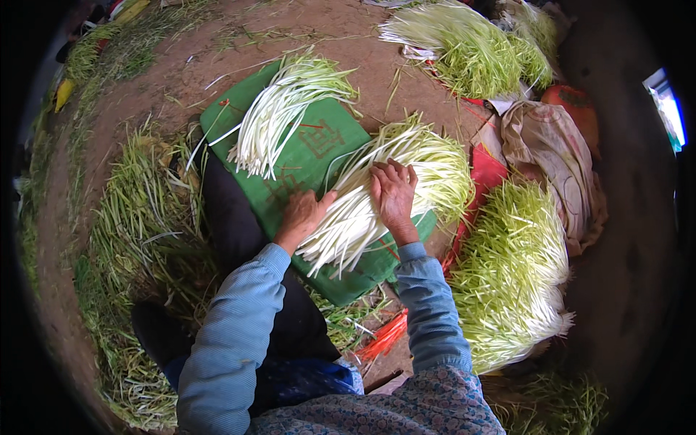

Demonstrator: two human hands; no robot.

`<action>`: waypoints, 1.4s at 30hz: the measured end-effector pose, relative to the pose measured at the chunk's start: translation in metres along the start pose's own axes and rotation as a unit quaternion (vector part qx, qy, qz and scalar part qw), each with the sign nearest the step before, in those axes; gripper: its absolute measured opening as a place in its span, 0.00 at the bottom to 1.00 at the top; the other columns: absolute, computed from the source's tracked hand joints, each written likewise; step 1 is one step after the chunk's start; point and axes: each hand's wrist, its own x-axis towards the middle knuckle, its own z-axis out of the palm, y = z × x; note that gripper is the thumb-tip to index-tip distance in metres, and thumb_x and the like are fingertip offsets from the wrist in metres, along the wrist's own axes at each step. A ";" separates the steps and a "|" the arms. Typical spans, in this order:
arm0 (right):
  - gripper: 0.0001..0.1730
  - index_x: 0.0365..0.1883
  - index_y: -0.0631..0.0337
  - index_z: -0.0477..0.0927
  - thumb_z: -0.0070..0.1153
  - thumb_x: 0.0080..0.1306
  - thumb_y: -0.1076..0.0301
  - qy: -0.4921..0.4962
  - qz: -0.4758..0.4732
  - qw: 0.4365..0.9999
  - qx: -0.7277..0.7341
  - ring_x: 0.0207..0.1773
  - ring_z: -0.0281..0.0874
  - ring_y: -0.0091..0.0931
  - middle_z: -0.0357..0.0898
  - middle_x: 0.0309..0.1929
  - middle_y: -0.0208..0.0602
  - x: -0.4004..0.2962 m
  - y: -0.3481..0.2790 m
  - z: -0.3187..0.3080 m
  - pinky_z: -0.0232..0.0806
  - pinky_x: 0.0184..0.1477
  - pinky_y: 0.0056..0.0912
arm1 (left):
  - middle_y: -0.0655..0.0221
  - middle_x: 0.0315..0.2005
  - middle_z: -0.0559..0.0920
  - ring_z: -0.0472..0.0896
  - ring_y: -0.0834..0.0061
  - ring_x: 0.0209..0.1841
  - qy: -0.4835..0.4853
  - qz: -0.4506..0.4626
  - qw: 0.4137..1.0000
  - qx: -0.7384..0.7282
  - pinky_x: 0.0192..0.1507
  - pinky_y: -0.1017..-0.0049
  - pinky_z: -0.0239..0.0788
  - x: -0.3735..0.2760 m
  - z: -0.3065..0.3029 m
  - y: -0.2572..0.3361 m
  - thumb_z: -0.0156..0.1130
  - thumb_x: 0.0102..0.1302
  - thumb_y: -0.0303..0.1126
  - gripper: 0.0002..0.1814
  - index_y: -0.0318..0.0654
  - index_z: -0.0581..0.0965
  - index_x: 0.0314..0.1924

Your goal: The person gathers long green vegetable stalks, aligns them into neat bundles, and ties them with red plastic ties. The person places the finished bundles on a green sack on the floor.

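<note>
A green board bearing writing [337, 130] lies before me. Across its right part spreads a large bundle of pale leafy stalks, possibly blanched chives [348, 223], white ends toward me and yellow-green tips to the upper right. My left hand [304, 213] touches the left edge of this bundle, thumb out; its fingers are partly hidden. On top of the stalks rests my right hand [392, 193], fingers bent; whether it grips any is unclear. A smaller bundle of the same stalks [272, 119] lies on the board's upper left part, apart from the large one.
Dense stalk piles stand at right [505, 272] and upper right [467, 49]. Beside them are a crumpled beige sack [549, 141] and red cloth [484, 174]. Red ties [385, 334] lie near my right forearm. Loose leaf waste [147, 217] covers the ground at left.
</note>
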 end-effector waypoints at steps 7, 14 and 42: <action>0.11 0.41 0.51 0.80 0.52 0.60 0.64 0.000 0.002 1.000 -0.006 0.57 0.67 0.30 0.76 0.44 0.25 0.000 -0.006 -0.005 0.46 0.64 0.47 | 0.36 0.41 0.75 0.75 0.42 0.46 -0.052 0.030 0.995 -0.079 0.51 0.57 0.66 -0.026 -0.013 0.019 0.56 0.47 0.73 0.51 0.21 0.71 0.44; 0.12 0.42 0.52 0.79 0.54 0.58 0.66 -0.064 0.023 0.996 -0.064 0.58 0.67 0.32 0.76 0.48 0.26 0.011 -0.018 -0.020 0.48 0.63 0.48 | 0.46 0.53 0.70 0.67 0.53 0.57 -0.028 0.040 0.994 0.095 0.63 0.54 0.47 -0.053 -0.002 0.036 0.69 0.37 0.63 0.60 0.24 0.58 0.61; 0.07 0.25 0.50 0.80 0.49 0.57 0.66 -0.373 -0.169 0.908 -0.091 0.45 0.73 0.31 0.77 0.30 0.32 0.060 -0.033 0.031 0.59 0.45 0.44 | 0.46 0.56 0.66 0.62 0.49 0.60 -0.052 0.019 0.998 0.043 0.65 0.49 0.43 -0.046 -0.001 0.033 0.72 0.35 0.57 0.62 0.25 0.54 0.64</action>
